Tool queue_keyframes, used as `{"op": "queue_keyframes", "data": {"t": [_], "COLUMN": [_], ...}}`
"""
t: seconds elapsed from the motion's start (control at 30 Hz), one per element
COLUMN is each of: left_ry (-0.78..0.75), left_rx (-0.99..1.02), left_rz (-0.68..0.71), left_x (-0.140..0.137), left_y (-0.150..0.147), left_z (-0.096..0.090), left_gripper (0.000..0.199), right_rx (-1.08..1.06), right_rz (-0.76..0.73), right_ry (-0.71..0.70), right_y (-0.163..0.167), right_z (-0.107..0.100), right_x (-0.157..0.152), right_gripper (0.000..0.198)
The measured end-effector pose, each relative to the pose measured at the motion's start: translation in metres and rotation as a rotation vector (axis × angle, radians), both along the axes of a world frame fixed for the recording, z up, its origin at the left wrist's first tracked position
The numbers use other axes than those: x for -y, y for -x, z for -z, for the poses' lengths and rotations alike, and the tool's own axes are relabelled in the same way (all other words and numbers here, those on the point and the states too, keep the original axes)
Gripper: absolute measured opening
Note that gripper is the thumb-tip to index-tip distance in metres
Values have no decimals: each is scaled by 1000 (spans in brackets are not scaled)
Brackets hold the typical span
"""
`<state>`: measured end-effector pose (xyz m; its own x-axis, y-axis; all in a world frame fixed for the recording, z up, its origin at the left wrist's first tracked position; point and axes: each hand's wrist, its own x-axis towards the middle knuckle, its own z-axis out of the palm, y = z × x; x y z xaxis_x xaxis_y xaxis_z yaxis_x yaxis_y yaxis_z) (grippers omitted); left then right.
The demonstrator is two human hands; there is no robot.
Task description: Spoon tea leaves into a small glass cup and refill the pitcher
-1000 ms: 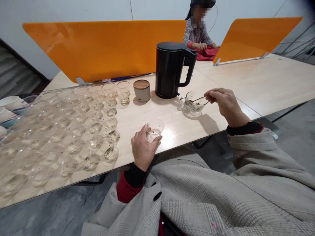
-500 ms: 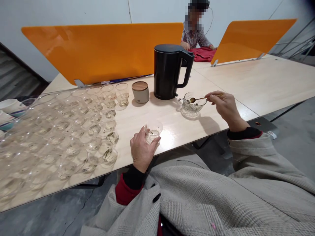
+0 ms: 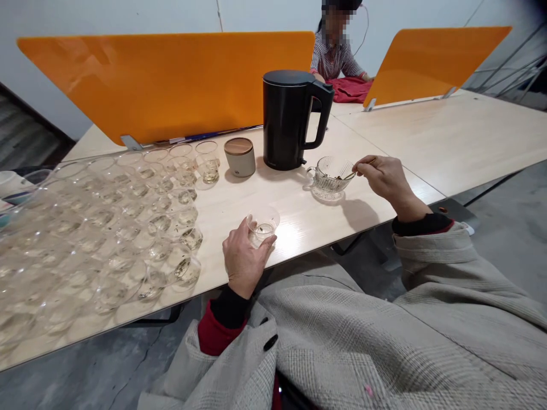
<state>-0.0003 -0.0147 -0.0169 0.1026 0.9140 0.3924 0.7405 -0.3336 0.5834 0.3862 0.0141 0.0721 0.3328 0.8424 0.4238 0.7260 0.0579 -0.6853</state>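
My left hand [image 3: 245, 257] is closed around a clear plastic cup [image 3: 265, 217] standing near the table's front edge. A few dark specks show inside that cup. Between the fingertips of my right hand [image 3: 383, 177] is a thin spoon [image 3: 350, 176], its bowl end down in a ribbed glass teacup [image 3: 326, 180]. Dark bits, like loose tea leaves, lie in the teacup, which has a handle on its left and a glass saucer [image 3: 328, 197] under it. Behind the teacup stands a black electric kettle [image 3: 284, 122].
Rows of clear plastic cups [image 3: 115, 228] with pale liquid crowd the table's left side. A lidded canister [image 3: 240, 162] stands left of the kettle. Orange dividers [image 3: 171, 88] line the back. Across the table a person [image 3: 337, 60] sits with red cloth [image 3: 350, 89].
The spoon has gone from lying across the teacup's top to dipping inside it. Dark specks now show in the plastic cup in my left hand. The view has shifted slightly.
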Motion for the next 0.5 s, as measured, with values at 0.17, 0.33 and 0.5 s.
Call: {"op": "queue_keyframes", "data": {"t": [0.17,0.33,0.5], "left_ry": [5,4,4], "left_rx": [9,13,9], "left_rz": [-3,-8,-6], "left_x": [0,0,0], "left_y": [0,-1,-1], "left_z": [-1,-1,-1], "left_gripper": [65,64,66], "right_rx": [-89,-383,-586], "right_rz": [-94,-15,45], "right_ry": [67,-27,-87], "right_y": [5,-2,-15], "right_z": [-5,5,13], "right_x": [-4,-7,-8], "right_gripper": [22,13,6]}}
